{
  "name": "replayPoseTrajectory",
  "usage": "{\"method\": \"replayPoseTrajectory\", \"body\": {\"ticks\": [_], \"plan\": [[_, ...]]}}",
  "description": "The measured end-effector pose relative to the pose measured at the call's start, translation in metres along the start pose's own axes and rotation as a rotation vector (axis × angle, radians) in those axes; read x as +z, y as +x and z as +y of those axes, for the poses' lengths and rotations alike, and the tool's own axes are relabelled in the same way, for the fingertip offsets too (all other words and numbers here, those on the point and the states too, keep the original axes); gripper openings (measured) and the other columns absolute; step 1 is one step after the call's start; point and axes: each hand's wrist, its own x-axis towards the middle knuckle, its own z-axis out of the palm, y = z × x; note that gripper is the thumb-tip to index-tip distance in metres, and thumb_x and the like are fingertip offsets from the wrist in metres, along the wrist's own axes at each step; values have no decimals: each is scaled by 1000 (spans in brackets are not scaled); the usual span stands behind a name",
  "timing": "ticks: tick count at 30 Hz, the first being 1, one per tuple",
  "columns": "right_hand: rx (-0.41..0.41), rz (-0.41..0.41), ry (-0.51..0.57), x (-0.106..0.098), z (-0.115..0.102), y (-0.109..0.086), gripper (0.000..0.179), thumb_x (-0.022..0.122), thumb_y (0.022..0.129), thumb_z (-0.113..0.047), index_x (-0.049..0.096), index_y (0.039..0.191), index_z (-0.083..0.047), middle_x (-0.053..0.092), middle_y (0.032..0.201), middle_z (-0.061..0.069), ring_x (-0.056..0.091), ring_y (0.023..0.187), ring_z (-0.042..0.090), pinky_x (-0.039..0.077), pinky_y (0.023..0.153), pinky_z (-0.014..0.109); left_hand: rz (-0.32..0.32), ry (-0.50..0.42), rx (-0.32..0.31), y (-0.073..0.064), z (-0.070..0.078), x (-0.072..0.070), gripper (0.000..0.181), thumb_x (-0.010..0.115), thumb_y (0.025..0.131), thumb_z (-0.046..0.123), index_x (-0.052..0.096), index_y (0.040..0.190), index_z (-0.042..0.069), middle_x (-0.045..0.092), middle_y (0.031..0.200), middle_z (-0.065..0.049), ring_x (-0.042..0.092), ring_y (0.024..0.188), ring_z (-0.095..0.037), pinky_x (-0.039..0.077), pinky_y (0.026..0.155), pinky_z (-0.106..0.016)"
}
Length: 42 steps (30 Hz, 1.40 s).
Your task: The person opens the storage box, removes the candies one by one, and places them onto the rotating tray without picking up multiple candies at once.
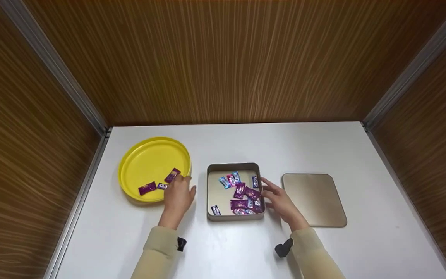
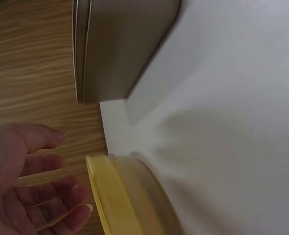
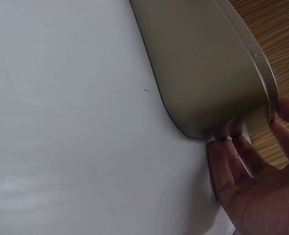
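Note:
Over the right rim of a round yellow tray (image 1: 141,149) is my left hand (image 1: 178,195), its fingers loosely bent with nothing between them in the left wrist view. Two purple-wrapped candies (image 1: 147,188) and a smaller wrapped candy (image 1: 162,186) lie in the tray close to those fingers. At the middle stands an open square metal tin (image 1: 217,193). Inside it are several wrapped candies (image 1: 239,204), purple, blue and pink, mostly toward its right side. My right hand (image 1: 283,203) rests its fingertips (image 3: 217,152) against the tin's outer right wall, with a finger at the rim.
A flat metal lid (image 1: 314,197) lies on the white table (image 1: 238,252), right of the tin and beside my right hand. Wood-grain panels (image 1: 227,66) enclose the table at the back and both sides. A dark strap piece (image 1: 283,248) hangs at my right cuff.

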Motion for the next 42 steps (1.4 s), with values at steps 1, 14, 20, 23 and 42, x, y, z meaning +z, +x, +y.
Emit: {"method": "replayPoseTrajectory", "body": {"ticks": [1, 14, 20, 23, 42], "plan": [[-1, -1, 1, 0, 0, 0, 57, 52, 96, -5, 39, 151, -13, 43, 143, 27, 50, 124, 43, 47, 96, 53, -7, 1, 14, -1, 6, 1, 30, 77, 84, 19, 70, 105, -1, 64, 95, -19, 64, 79, -35, 54, 65, -47], [16, -8, 15, -3, 1, 0, 59, 53, 96, -7, 37, 152, -14, 41, 144, 26, 50, 124, 42, 47, 97, 50, -109, -1, 301, -8, 60, 26, 28, 75, 86, 20, 70, 108, 3, 63, 101, -11, 63, 87, -24, 55, 73, -36], [2, -19, 30, -4, 1, 1, 59, 52, 97, -5, 34, 153, -11, 39, 144, 29, 48, 125, 46, 46, 97, 53, -142, 56, 378, -3, 64, 43, 26, 74, 87, 20, 71, 108, 4, 65, 108, -12, 63, 92, -24, 55, 76, -36], [-3, -18, 38, -4, 1, 1, 59, 52, 97, -5, 34, 153, -10, 39, 144, 30, 48, 125, 46, 46, 96, 54, -146, 71, 400, 0, 64, 48, 24, 72, 89, 20, 71, 107, 5, 65, 105, -11, 63, 90, -24, 55, 76, -36], [-9, -19, 7, -5, 1, -1, 58, 52, 97, -7, 37, 152, -13, 44, 142, 27, 51, 123, 43, 48, 95, 51, -261, 306, 421, 13, 73, 72, 53, 66, 93, 39, 59, 134, 7, 61, 126, -12, 59, 110, -28, 50, 90, -41]]}}
